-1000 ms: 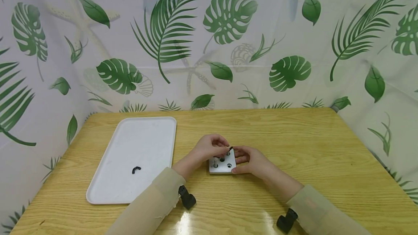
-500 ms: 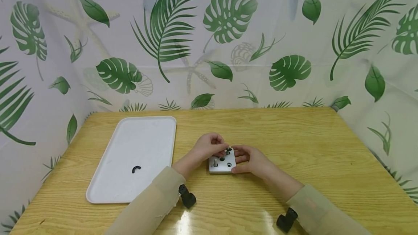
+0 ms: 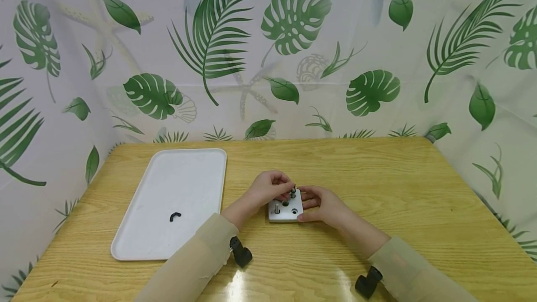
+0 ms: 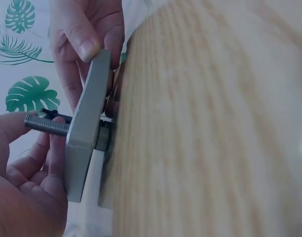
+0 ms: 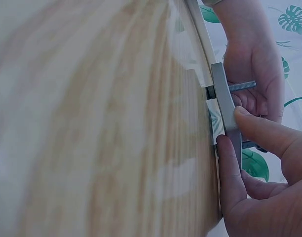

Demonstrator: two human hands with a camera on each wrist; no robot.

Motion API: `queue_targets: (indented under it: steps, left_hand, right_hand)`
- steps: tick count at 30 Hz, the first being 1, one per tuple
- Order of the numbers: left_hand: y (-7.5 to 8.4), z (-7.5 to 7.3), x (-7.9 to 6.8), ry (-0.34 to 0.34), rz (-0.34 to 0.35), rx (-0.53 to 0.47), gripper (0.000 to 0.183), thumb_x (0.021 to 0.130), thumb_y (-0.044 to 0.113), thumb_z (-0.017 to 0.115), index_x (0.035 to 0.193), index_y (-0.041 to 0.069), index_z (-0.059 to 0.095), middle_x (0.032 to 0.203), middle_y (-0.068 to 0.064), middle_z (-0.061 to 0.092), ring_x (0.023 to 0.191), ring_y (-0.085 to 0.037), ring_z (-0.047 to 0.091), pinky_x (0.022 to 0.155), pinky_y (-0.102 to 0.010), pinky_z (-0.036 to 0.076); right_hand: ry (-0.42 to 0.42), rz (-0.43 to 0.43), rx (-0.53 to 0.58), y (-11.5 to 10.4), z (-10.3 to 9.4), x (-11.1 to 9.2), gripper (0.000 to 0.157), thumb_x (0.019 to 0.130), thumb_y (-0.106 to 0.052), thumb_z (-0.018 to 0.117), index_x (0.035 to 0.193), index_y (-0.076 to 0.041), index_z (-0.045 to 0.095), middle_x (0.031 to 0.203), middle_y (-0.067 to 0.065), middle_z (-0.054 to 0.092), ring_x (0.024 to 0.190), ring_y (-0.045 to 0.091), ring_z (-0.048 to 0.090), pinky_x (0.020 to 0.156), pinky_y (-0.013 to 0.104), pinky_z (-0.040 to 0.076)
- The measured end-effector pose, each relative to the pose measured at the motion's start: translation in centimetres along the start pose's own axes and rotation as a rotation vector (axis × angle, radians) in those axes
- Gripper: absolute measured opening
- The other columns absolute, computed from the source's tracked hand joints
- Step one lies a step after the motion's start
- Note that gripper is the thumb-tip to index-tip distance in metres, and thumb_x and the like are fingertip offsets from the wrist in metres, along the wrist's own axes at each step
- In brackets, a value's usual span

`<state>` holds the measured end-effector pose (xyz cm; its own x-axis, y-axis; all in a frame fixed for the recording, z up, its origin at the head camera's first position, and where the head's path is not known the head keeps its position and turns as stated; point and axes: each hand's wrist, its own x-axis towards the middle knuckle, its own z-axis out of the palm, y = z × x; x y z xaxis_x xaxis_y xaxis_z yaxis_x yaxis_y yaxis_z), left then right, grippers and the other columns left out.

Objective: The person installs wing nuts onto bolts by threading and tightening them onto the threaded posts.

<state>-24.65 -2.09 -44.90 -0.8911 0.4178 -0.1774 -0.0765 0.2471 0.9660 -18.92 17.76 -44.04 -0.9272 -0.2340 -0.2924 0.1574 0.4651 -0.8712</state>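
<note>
A thick, light metal plate (image 3: 286,218) with several holes lies between the hands. One threaded bolt (image 3: 277,209) stands up at its near left. Another bolt (image 3: 293,195) rises near its far right corner, with a small black wing nut (image 4: 50,113) at its top. My left hand (image 3: 268,186) pinches this wing nut with thumb and fingers; its fingertips partly hide it. My right hand (image 3: 325,208) grips the plate's right edge, thumb on the near side. In the left wrist view, a bolt head (image 4: 102,136) shows below the plate.
A white tray (image 3: 180,176) lies on the wooden table (image 3: 377,167) at the left. On it rests a second black wing nut (image 3: 173,217). Leaf-patterned cloth (image 3: 268,106) hangs behind the table and along its sides.
The black wing nut has turned on the far bolt under my left fingers, from slanting to nearly end-on. My right hand and the plate have stayed in place.
</note>
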Motion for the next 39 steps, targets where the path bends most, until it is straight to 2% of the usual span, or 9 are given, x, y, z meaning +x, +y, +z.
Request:
queue_targets:
  steps: [12, 24, 32, 39]
  left_hand:
    - [-0.01, -0.17, -0.16, -0.035, 0.023, 0.039, 0.02, 0.1, 0.013, 0.073, 0.115, -0.001, 0.074, 0.095, -0.006, 0.073, 0.077, -0.008, 0.067, 0.075, -0.025, 0.061]
    - [0.15, -0.14, -0.28, -0.014, 0.006, 0.01, 0.021, 0.102, 0.011, 0.068, 0.119, -0.002, 0.069, 0.094, -0.009, 0.072, 0.076, -0.01, 0.07, 0.079, -0.03, 0.065]
    - [-0.15, -0.13, 0.0, 0.01, 0.001, -0.025, 0.011, 0.103, 0.012, 0.07, 0.104, 0.003, 0.064, 0.085, -0.004, 0.07, 0.072, -0.008, 0.069, 0.077, -0.028, 0.064]
    - [0.02, -0.14, -0.14, 0.002, 0.005, -0.026, 0.011, 0.104, 0.011, 0.069, 0.105, 0.001, 0.066, 0.085, -0.003, 0.07, 0.072, -0.006, 0.069, 0.077, -0.028, 0.065]
  right_hand:
    - [-0.011, -0.012, 0.006, 0.01, -0.06, -0.11, 0.083, 0.088, -0.005, 0.087, 0.158, 0.004, 0.043, 0.142, 0.024, 0.061, 0.121, 0.029, 0.067, 0.093, 0.031, 0.06]
    - [0.001, -0.006, -0.005, 0.11, 0.04, -0.04, 0.082, 0.088, -0.006, 0.087, 0.157, 0.004, 0.044, 0.142, 0.024, 0.061, 0.121, 0.029, 0.067, 0.095, 0.034, 0.059]
    - [-0.005, -0.009, -0.001, 0.12, -0.03, -0.04, 0.082, 0.089, -0.005, 0.087, 0.158, 0.004, 0.043, 0.142, 0.024, 0.061, 0.121, 0.029, 0.067, 0.096, 0.034, 0.059]
    - [-0.007, -0.016, 0.003, 0.15, -0.1, -0.05, 0.083, 0.089, -0.005, 0.087, 0.158, 0.003, 0.042, 0.143, 0.024, 0.061, 0.121, 0.029, 0.067, 0.094, 0.034, 0.059]
